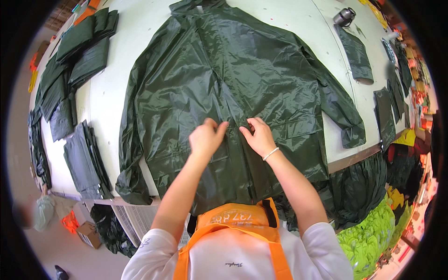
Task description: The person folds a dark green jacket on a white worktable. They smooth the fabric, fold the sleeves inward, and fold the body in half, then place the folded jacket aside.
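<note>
A dark green, shiny raincoat (182, 79) lies spread on the white table, front side up. Its collar points away from me and its sleeves reach out to both sides. The front opening runs down the middle, between my hands. Just left of that opening, my left hand (205, 138) has curled fingers, with the thumb at the edge of the cloth. My right hand (260, 138), with a pale bracelet on the wrist, is bent in a pinch at the opening's right side. Both hands appear to hold the front edges; the fingertips are partly hidden.
Stacks of folded dark green garments (77, 42) fill the table's left side, with another folded pile (86, 161) nearer. A metal flask (344, 17) and a folded piece (357, 53) lie at the far right. Below the right edge are dark garments (359, 186) and bright yellow-green ones (368, 238).
</note>
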